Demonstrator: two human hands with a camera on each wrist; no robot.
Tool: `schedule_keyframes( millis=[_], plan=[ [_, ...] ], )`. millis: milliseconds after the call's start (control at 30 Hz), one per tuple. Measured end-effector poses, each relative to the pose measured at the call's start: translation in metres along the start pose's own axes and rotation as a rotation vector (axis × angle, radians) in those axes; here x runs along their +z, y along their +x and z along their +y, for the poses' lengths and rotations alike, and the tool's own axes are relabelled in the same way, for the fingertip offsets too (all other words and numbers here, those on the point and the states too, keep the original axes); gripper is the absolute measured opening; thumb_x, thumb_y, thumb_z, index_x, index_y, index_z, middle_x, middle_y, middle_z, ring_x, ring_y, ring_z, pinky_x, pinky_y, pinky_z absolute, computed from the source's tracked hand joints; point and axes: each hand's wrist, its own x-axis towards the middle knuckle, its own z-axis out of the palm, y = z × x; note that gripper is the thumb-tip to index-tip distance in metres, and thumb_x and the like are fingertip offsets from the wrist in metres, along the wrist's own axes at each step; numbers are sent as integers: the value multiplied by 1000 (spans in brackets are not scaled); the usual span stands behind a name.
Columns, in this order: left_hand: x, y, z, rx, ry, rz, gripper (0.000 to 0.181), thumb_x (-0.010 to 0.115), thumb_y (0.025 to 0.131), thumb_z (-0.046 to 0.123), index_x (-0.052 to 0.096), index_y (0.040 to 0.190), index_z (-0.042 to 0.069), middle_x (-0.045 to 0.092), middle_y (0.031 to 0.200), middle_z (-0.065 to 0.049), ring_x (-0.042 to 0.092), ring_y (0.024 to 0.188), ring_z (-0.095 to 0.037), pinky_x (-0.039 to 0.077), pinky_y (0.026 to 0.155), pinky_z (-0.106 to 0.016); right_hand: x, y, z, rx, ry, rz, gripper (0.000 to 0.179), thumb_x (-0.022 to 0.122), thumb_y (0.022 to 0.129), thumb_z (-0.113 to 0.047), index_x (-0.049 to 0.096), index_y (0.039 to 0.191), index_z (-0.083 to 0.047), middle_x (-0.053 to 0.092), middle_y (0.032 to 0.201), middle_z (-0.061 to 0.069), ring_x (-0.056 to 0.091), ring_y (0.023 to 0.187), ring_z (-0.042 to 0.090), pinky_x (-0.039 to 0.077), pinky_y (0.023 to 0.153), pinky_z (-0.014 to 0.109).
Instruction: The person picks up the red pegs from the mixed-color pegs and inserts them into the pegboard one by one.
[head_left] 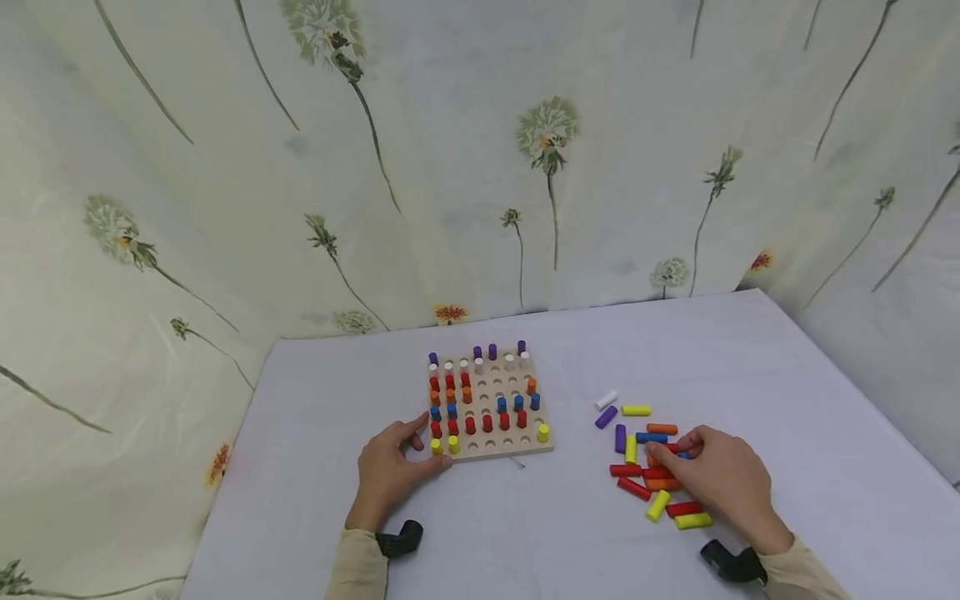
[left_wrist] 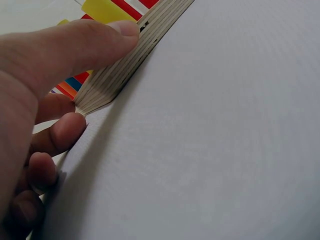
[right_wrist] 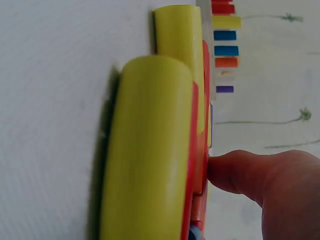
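Observation:
A wooden pegboard (head_left: 491, 454) carries rows of purple, white, red, orange, blue and yellow pegs, with several bare holes. My left hand (head_left: 393, 462) grips its near left corner, the thumb (left_wrist: 127, 30) against the front edge and the fingers (left_wrist: 70, 131) at the left side. To the right, my right hand (head_left: 720, 475) reaches into a pile of loose pegs. A red peg (head_left: 670, 447) shows between its thumb and forefinger; whether they pinch it I cannot tell. In the right wrist view the thumb (right_wrist: 235, 170) touches the pile behind a large yellow peg (right_wrist: 147, 145).
Loose pegs lie about the right hand, among them a white peg (head_left: 606, 400), a purple peg (head_left: 606, 417) and a yellow peg (head_left: 693, 521). A white cloth (head_left: 525, 533) covers the table. Behind it hangs a flower-printed curtain (head_left: 450, 167).

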Motion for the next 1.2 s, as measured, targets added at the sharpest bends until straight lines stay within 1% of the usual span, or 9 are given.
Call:
schedule_keyframes(
  millis=[367,533,600,667,800,900,1000,1100,1200],
  plan=[
    [3,1,-4,39,-20,22,77,83,63,65,66,131,32,54,76,14,42,63,-11,29,59,-27,1,-2,1,55,66,-11,74,74,74,-64,61,105,2,63,79,8,52,67,21,42,52,30],
    [2,2,-4,30,-10,15,77,83,63,65,65,131,33,54,76,14,43,64,-10,29,60,-28,2,-7,1,70,114,7,73,76,76,-59,57,109,3,62,81,10,51,67,22,41,53,31],
    [2,1,-3,24,-11,11,77,84,63,64,65,131,32,54,76,14,43,64,-10,29,60,-28,1,-10,0,69,129,37,67,78,77,-54,57,107,2,60,81,10,50,69,22,40,53,31],
    [1,1,-2,22,-8,9,78,83,64,64,65,132,32,54,76,14,42,64,-10,28,60,-28,0,-11,0,61,143,82,55,79,79,-46,60,101,0,60,79,9,50,70,23,39,54,31],
    [1,1,-1,24,-2,12,78,83,64,65,65,132,30,54,76,13,41,63,-10,28,59,-28,0,-11,4,36,175,139,34,79,82,-34,65,91,-4,65,78,7,54,73,23,41,56,29],
    [1,1,-1,23,-4,13,78,83,64,65,66,131,30,54,76,14,42,63,-10,28,59,-27,-3,-10,10,29,216,116,37,79,82,-36,65,95,-4,68,82,7,59,76,22,44,57,27],
    [3,1,-1,22,-12,6,78,83,63,65,65,132,31,54,76,14,42,64,-10,28,59,-28,-12,-10,17,41,256,71,47,77,83,-44,65,103,-3,70,87,9,62,80,23,46,60,27],
    [3,1,-1,17,-6,5,79,83,63,66,65,132,32,54,76,15,43,64,-10,29,60,-27,-22,-9,22,51,286,39,56,73,85,-52,65,110,-3,71,92,10,61,86,25,45,63,28],
    [2,1,-2,16,-4,10,78,83,63,64,65,132,32,54,76,15,43,64,-10,29,60,-28,-32,-8,20,37,316,37,60,67,86,-58,67,116,-5,71,97,10,58,92,27,44,67,30]
  ],
)
